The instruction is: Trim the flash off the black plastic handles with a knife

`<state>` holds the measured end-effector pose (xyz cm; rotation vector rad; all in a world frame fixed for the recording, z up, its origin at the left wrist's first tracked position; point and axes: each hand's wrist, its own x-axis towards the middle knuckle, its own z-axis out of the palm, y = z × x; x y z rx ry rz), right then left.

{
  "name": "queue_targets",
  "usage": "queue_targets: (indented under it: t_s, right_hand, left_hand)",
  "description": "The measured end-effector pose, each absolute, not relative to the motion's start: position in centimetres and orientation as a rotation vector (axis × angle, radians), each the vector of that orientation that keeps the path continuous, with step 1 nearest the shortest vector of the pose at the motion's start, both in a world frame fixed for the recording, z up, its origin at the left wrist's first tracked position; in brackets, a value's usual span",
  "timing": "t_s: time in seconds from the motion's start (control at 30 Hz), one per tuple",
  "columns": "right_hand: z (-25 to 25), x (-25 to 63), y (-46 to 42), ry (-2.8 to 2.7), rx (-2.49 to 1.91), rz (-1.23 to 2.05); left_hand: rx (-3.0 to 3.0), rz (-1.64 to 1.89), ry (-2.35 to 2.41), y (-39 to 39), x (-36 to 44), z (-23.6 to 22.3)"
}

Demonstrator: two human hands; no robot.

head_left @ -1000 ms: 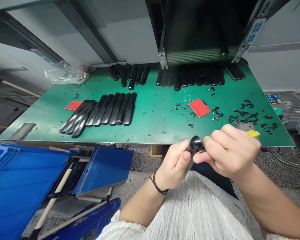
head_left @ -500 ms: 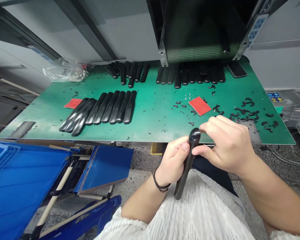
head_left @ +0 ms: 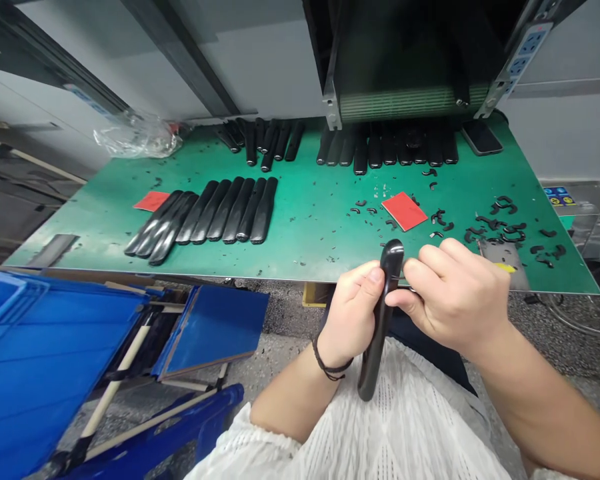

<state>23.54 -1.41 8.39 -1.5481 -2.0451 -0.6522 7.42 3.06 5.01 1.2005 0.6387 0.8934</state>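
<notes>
My left hand [head_left: 355, 310] is wrapped round a black plastic handle [head_left: 375, 347], its thumb pressed on the side near the rounded upper end. The handle stands tilted in front of my white top, its lower end by my lap. Close on its right, my right hand [head_left: 455, 293] is closed round a yellow-handled knife [head_left: 505, 267]. Only the yellow end sticks out past the fist, and a thin blade seems to meet the handle near its top. The right thumb rests against the handle's side.
On the green table [head_left: 310, 227] lie a row of black handles [head_left: 235, 210], more at the back, two red pads [head_left: 405, 211], curved black scraps [head_left: 505, 230], a phone [head_left: 481, 137] and a plastic bag [head_left: 137, 137]. Blue panels [head_left: 215, 330] stand at lower left.
The black handle has been raised slightly and held more upright. My right hand has turned, so the yellow end now shows beyond the fist. The view has shifted a little.
</notes>
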Motion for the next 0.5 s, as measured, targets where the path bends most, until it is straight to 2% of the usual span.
queue_targets:
  t_s: [0.5]
  right_hand:
    - [6.4, 22.2, -2.7, -2.201, -1.526, -0.336]
  left_hand:
    - [1.003, 1.030, 0.799, 5.1, 8.8, 5.5]
